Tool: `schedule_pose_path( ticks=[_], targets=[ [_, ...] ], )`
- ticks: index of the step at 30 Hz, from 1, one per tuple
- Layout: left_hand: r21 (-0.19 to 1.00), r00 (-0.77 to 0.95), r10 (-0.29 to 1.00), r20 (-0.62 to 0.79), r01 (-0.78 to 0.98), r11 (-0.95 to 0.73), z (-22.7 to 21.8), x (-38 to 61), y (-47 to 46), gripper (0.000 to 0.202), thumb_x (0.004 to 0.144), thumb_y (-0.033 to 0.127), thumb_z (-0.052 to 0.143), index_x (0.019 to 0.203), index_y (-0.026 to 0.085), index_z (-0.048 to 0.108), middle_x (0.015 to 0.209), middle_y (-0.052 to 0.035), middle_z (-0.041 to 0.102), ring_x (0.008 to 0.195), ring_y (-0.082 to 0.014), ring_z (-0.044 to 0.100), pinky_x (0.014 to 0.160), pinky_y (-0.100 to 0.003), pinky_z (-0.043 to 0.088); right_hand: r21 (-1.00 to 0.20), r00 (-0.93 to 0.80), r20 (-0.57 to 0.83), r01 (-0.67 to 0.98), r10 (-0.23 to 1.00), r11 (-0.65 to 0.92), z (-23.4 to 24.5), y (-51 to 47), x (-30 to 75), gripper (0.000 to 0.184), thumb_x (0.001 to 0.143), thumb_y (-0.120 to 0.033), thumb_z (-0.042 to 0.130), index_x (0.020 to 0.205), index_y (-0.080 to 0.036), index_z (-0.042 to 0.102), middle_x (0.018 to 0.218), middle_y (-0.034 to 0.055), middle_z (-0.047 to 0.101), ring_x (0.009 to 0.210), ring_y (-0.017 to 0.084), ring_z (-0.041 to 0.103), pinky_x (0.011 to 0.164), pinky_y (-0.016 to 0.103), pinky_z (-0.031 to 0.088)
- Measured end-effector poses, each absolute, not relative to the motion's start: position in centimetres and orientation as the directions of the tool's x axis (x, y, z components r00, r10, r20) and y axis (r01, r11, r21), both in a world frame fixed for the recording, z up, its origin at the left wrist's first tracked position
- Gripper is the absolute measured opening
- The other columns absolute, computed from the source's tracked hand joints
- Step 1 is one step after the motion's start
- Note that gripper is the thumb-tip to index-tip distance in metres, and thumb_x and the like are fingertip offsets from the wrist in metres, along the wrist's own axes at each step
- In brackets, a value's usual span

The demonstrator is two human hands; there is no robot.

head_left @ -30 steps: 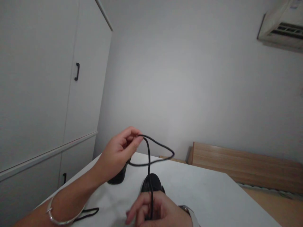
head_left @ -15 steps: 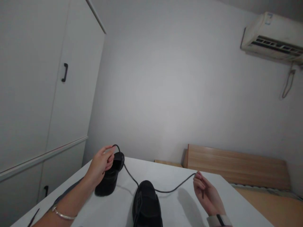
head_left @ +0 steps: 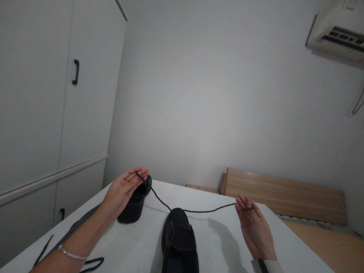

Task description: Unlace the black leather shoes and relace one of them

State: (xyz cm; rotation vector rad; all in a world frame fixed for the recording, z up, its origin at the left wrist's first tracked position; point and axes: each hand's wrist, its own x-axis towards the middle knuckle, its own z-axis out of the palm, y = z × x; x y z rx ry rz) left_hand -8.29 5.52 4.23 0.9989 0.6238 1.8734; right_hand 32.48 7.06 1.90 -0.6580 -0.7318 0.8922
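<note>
Fingers uncurled along the cord

Head view: since half a second ago, the left hand [head_left: 121, 191] and right hand [head_left: 256, 229] have opened, black cord [head_left: 201, 212] lying across extended fingers. Thin and smooth, it passes behind the round-ended, dark shoe [head_left: 182, 240] on the white table [head_left: 155, 227].

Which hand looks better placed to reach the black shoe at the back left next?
Left, probably: the left hand overlaps that black shoe in view, while the right hand is out beyond the other black shoe. A thin black cord crosses both hands.
</note>
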Motion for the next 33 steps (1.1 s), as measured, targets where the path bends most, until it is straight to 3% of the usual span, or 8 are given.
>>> schedule_pose_path(
  ticks=[4,8,13,16,19,23,28,33],
  targets=[
    [0.702,-0.485,0.752,0.446,-0.331,-0.630,4.6,-9.5,6.1,0.043,0.068,0.043,0.084,0.093,0.014,0.065,0.100,-0.0117,0.074,0.103,-0.0262,0.068,0.098,-0.037,0.053,-0.733,0.581,0.246,-0.413,0.776,0.541,0.8,8.0,34.8,0.024,0.081,-0.045,0.073,0.085,-0.022,0.069,0.086,0.0008,0.073,0.080,0.013,0.069,0.074,0.026,0.059],
    [0.703,-0.600,0.673,0.434,-0.242,-0.669,4.6,-11.6,6.4,0.043,0.074,0.056,0.075,0.089,0.016,0.066,0.080,-0.0032,0.070,0.084,-0.0195,0.067,0.083,-0.031,0.055,-0.733,0.673,0.208,-0.373,0.710,0.569,0.3,8.1,36.8,0.029,0.086,-0.047,0.065,0.083,-0.019,0.071,0.057,-0.0062,0.057,0.046,0.006,0.049,0.047,0.015,0.047],
    [0.807,-0.630,0.657,0.414,-0.079,-0.585,3.6,-12.3,6.9,0.044,0.073,0.058,0.074,0.080,0.015,0.072,0.083,-0.0043,0.069,0.081,-0.0195,0.060,0.074,-0.026,0.051,-0.771,0.645,0.223,-0.343,0.731,0.537,0.4,8.3,36.2,0.027,0.079,-0.043,0.072,0.080,-0.016,0.073,0.075,-0.0002,0.067,0.064,0.008,0.061,0.058,0.015,0.054],
    [0.849,-0.560,0.714,0.420,-0.035,-0.527,3.4,-11.5,7.0,0.045,0.069,0.058,0.075,0.083,0.015,0.075,0.094,-0.0076,0.072,0.094,-0.0237,0.063,0.083,-0.028,0.051,-0.802,0.530,0.287,-0.323,0.798,0.502,0.7,8.2,34.2,0.033,0.073,-0.047,0.078,0.085,-0.016,0.074,0.093,0.0053,0.072,0.085,0.016,0.067,0.072,0.023,0.059],
    [0.859,-0.470,0.766,0.439,-0.031,-0.511,3.4,-10.6,6.9,0.049,0.071,0.056,0.073,0.097,0.015,0.071,0.088,-0.0067,0.071,0.086,-0.0219,0.066,0.077,-0.029,0.053,-0.823,0.426,0.341,-0.294,0.838,0.485,0.8,7.6,32.2,0.043,0.064,-0.042,0.086,0.098,-0.018,0.072,0.092,0.0024,0.070,0.071,0.012,0.063,0.063,0.023,0.057],
    [0.869,-0.316,0.828,0.463,-0.022,-0.494,3.3,-9.2,6.4,0.051,0.074,0.054,0.069,0.109,0.019,0.055,0.066,0.0047,0.058,0.046,-0.0097,0.045,0.043,-0.018,0.035,-0.908,0.232,0.384,-0.078,0.894,0.411,0.2,7.0,29.9,0.058,0.073,-0.055,0.076,0.117,-0.022,0.058,0.066,-0.0076,0.055,0.042,0.006,0.034,0.037,0.017,0.027],
    [0.921,-0.040,0.920,0.390,0.049,-0.388,2.2,-6.0,5.4,0.043,0.081,0.060,0.061,0.085,0.018,0.057,0.048,0.0100,0.035,0.039,-0.0077,0.028,0.039,-0.017,0.017,-0.942,-0.020,0.325,0.084,0.946,0.325,-1.0,6.3,26.8,0.053,0.080,-0.070,0.061,0.088,-0.018,0.057,0.054,-0.0104,0.034,0.045,0.008,0.029,0.041,0.017,0.017],
    [0.962,0.240,0.944,0.228,0.092,-0.256,0.2,-2.7,4.4,0.052,0.076,0.070,0.060,0.075,0.018,0.052,0.055,0.0002,0.056,0.044,-0.0130,0.048,0.041,-0.021,0.037,-0.962,-0.330,0.195,0.119,0.923,0.246,-1.7,5.2,24.1,0.056,0.082,-0.074,0.056,0.076,-0.018,0.055,0.052,-0.0077,0.042,0.039,0.007,0.032,0.036,0.018,0.023]
  ],
)
